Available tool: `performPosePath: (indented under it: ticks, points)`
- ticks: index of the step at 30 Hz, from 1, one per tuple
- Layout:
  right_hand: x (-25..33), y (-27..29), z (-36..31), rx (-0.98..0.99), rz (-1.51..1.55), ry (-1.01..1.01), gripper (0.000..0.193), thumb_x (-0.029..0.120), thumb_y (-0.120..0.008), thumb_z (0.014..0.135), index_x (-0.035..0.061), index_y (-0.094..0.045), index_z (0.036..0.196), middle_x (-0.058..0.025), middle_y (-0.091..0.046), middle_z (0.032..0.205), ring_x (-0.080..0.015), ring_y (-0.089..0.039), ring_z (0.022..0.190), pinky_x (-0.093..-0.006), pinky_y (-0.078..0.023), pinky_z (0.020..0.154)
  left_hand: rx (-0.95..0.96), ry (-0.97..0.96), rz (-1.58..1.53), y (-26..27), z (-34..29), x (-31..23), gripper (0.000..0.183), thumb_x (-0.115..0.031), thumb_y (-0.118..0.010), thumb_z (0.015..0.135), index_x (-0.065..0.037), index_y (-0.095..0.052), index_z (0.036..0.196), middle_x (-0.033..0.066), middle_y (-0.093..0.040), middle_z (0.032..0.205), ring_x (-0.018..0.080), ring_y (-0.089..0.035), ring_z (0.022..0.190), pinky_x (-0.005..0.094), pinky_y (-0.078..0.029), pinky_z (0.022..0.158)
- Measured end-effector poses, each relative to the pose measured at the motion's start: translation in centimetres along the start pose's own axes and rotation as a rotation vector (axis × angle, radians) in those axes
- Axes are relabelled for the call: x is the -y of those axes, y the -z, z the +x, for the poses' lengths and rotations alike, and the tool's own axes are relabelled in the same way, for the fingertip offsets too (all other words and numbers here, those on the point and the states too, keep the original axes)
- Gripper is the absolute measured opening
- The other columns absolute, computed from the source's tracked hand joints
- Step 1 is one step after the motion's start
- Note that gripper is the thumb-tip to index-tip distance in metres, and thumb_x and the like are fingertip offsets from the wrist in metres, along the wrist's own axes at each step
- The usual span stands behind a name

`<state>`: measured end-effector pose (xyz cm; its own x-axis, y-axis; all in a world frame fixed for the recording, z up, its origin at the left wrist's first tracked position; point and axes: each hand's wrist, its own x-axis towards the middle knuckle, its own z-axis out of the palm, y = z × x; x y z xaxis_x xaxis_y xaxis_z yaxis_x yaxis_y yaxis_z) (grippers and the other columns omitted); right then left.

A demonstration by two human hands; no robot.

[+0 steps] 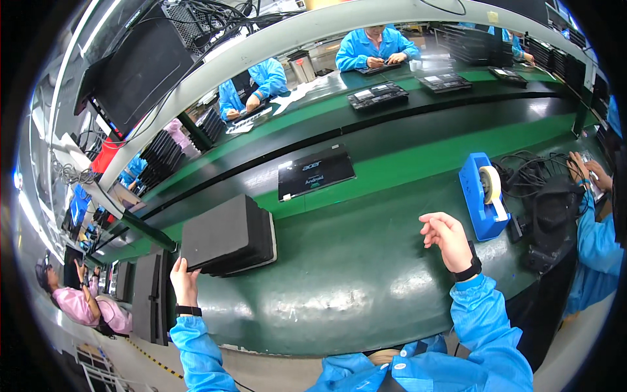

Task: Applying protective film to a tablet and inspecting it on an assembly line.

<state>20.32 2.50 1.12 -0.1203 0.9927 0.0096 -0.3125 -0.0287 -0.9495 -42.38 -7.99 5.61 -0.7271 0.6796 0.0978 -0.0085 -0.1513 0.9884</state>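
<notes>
A stack of dark grey, foam-like sheets (219, 230) stands on the green work mat, left of the middle. My left hand (186, 282) pinches the near left corner of the top sheet, with the thumb on its edge. Over the right part of the mat hovers my right hand (449, 243), its fingers loosely curled and apart, holding nothing. Nearest to it is a blue tape dispenser (482, 199) with a roll of pale tape. Beyond the stack, a tablet (316, 172) with a lit screen lies flat on the line.
A tangle of black cables (532, 173) and a black bag-like item (555, 219) lie right of the dispenser, beside a co-worker's hands (588, 171). Tall dark foam pieces (151, 294) stand at the left. Across the line, co-workers in blue handle devices; opened devices (377, 95) lie there.
</notes>
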Motion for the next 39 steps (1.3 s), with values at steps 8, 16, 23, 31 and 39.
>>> performPosePath:
  ticks: [8, 16, 23, 31, 39]
  points:
    - [-0.1, -0.2, 0.0, 0.005, 0.007, -0.018, 0.022, 0.014, -0.047, 0.095, 0.0005, -0.062, 0.104, -0.0049, -0.061, 0.081, -0.0103, -0.057, 0.066, -0.0242, -0.048, 0.062, -0.013, -0.014, 0.091, -0.1, 0.9, 0.2, 0.041, -0.018, -0.053, 0.096, 0.005, -0.044, 0.129, 0.015, -0.059, 0.112, 0.0258, -0.063, 0.097, 0.0412, -0.054, 0.081]
    - [-0.3, -0.1, 0.3, 0.013, -0.007, -0.011, 0.022, 0.014, -0.047, 0.095, 0.0008, -0.062, 0.104, -0.0044, -0.061, 0.08, -0.0103, -0.056, 0.066, -0.0242, -0.048, 0.062, 0.023, -0.006, 0.142, 0.1, 1.7, 0.0, 0.04, -0.019, -0.053, 0.096, 0.004, -0.046, 0.128, 0.0125, -0.062, 0.107, 0.0216, -0.065, 0.088, 0.0338, -0.056, 0.07]
    - [-0.6, 0.1, 0.2, 0.024, 0.004, -0.034, 0.022, 0.015, -0.047, 0.096, 0.0009, -0.062, 0.104, -0.0043, -0.061, 0.079, -0.0102, -0.057, 0.067, -0.0241, -0.048, 0.062, 0.052, -0.032, 0.183, 0.0, 1.9, 0.1, 0.039, -0.02, -0.052, 0.096, 0.003, -0.048, 0.127, 0.0116, -0.062, 0.107, 0.0202, -0.064, 0.086, 0.0329, -0.056, 0.07]
    - [-0.5, -0.1, 0.0, 0.02, -0.023, -0.017, 0.022, 0.016, -0.047, 0.096, 0.0013, -0.062, 0.104, -0.004, -0.061, 0.078, -0.0101, -0.057, 0.067, -0.0238, -0.048, 0.062, -0.284, -0.452, 0.736, 0.8, 3.2, 1.7, 0.05, -0.028, -0.051, 0.096, 0.008, -0.043, 0.131, 0.0198, -0.054, 0.125, 0.0276, -0.053, 0.115, 0.0355, -0.042, 0.098]
    - [-1.4, -0.3, 0.7, 0.01, -0.103, -0.039, 0.021, 0.016, -0.048, 0.096, 0.0017, -0.062, 0.102, -0.0035, -0.061, 0.077, -0.0093, -0.056, 0.065, -0.0227, -0.047, 0.06, 0.041, -0.758, 0.422, -12.5, -13.0, -5.2, 0.037, -0.008, -0.047, 0.096, 0.0, -0.042, 0.132, 0.0141, -0.045, 0.134, 0.0224, -0.048, 0.117, 0.0346, -0.039, 0.098]
